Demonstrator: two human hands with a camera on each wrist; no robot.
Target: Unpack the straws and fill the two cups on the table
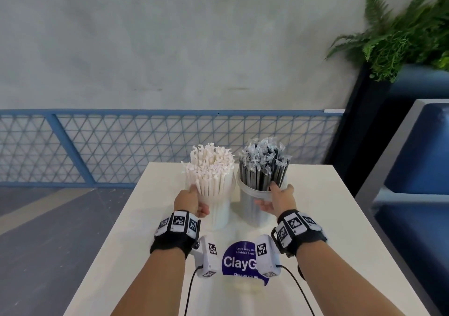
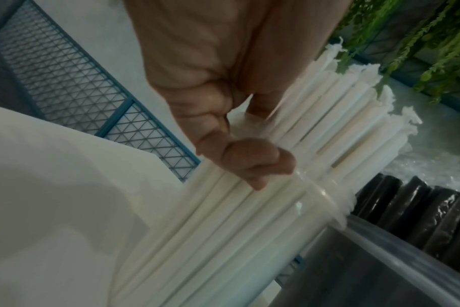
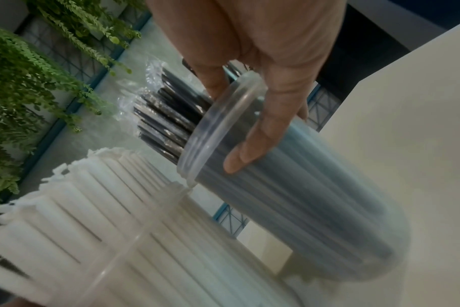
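Two clear plastic cups stand side by side at the far end of the white table [image 1: 315,218]. The left cup [image 1: 220,208] is packed with white paper-wrapped straws [image 1: 211,167]. My left hand [image 1: 194,199] grips it from the left, near the rim, and the fingers [image 2: 250,162] curl against its wall. The right cup [image 1: 250,203] holds black straws [image 1: 263,169] in clear wrappers. My right hand [image 1: 274,199] holds that cup at the rim, with the thumb [image 3: 244,153] on the wall [image 3: 302,197] and the other fingers past the rim beside the black straws [image 3: 165,116].
A blue round sticker [image 1: 239,262] lies on the table near me, between my wrists. Beyond the table's far edge runs a blue mesh railing [image 1: 121,145]. At the right are a fern [image 1: 408,31] in a dark planter and a blue padded seat [image 1: 418,169].
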